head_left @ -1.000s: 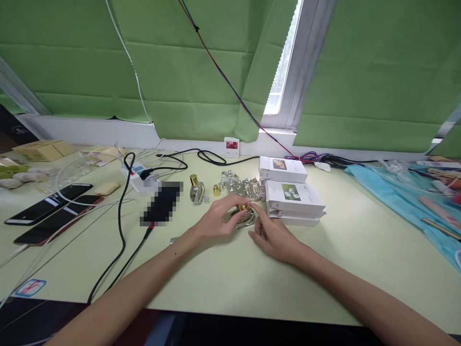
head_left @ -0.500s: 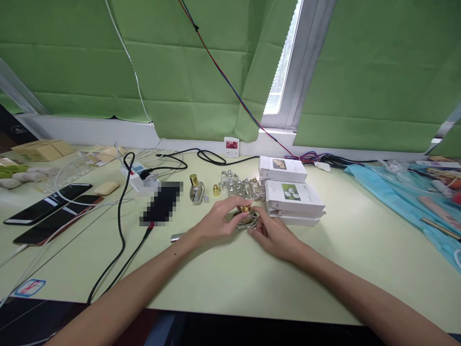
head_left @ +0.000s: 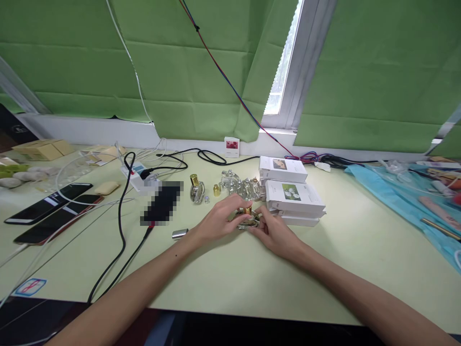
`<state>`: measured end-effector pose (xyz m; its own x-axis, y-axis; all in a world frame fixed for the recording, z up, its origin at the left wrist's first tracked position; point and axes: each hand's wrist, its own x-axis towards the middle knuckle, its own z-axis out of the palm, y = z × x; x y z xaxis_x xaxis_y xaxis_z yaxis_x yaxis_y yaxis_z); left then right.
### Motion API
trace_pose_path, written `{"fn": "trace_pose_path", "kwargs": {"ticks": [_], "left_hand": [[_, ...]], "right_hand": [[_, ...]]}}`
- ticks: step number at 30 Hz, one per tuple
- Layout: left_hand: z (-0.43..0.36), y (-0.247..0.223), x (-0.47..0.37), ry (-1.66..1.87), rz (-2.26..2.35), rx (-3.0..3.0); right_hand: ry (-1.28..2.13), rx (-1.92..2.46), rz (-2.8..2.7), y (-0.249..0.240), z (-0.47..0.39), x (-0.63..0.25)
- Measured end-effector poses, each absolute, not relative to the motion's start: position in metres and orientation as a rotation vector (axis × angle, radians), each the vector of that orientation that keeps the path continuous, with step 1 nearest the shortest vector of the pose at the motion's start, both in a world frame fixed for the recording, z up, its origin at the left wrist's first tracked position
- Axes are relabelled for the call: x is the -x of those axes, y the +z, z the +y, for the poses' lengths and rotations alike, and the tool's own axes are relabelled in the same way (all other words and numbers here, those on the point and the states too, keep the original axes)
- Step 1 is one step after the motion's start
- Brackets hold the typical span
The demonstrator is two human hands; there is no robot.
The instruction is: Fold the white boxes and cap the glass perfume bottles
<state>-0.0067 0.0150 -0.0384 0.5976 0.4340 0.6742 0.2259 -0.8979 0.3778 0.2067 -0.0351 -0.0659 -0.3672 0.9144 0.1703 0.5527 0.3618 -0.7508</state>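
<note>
Between my two hands a clear glass perfume bottle (head_left: 243,224) with a gold neck (head_left: 247,210) rests on the table. My left hand (head_left: 225,214) pinches the gold part between thumb and fingers. From the other side, my right hand (head_left: 275,230) grips the glass body. Behind them lies a row of clear glass bottles (head_left: 245,188). Further left stands another perfume bottle (head_left: 197,191) wearing a gold cap, beside a small clear cap (head_left: 206,199) and a loose gold collar (head_left: 216,190). A silver tube (head_left: 179,234) lies left of my left wrist.
Stacked white boxes (head_left: 295,197) stand just right of the bottles. Dark phones (head_left: 46,204), a power strip (head_left: 135,178) and trailing cables fill the left side. A blue sheet (head_left: 399,202) with assorted items lies far right. One small box (head_left: 231,147) stands by the wall.
Both hands stay around the perfume bottle and have shifted only slightly. More of the silver tube shows beside my left wrist.
</note>
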Motion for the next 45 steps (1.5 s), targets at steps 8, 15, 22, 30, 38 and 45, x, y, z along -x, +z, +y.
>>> {"fn": "trace_pose_path", "kwargs": {"ticks": [8, 15, 22, 30, 38, 45], "left_hand": [[0.0140, -0.0389, 0.0061, 1.217, 0.541, -2.591], [0.0100, -0.0379, 0.0030, 1.222, 0.635, -2.595], [0.0099, -0.0377, 0.0039, 1.183, 0.637, -2.591], [0.0104, -0.0400, 0.0057, 1.211, 0.513, -2.533], [0.0124, -0.0437, 0.0055, 1.211, 0.461, -2.499], [0.0140, -0.0430, 0.0035, 1.272, 0.472, -2.557]], "right_hand": [[0.804, 1.282, -2.013, -0.0637, -0.0363, -0.2054], [0.792, 1.299, -2.023, -0.0623, -0.0380, -0.2051], [0.796, 1.305, -2.026, -0.0606, -0.0391, -0.2047], [0.774, 1.283, -2.038, -0.0624, -0.0388, -0.2054], [0.756, 1.304, -2.040, -0.0624, -0.0384, -0.2055], [0.773, 1.293, -2.035, -0.0626, -0.0383, -0.2056]]}}
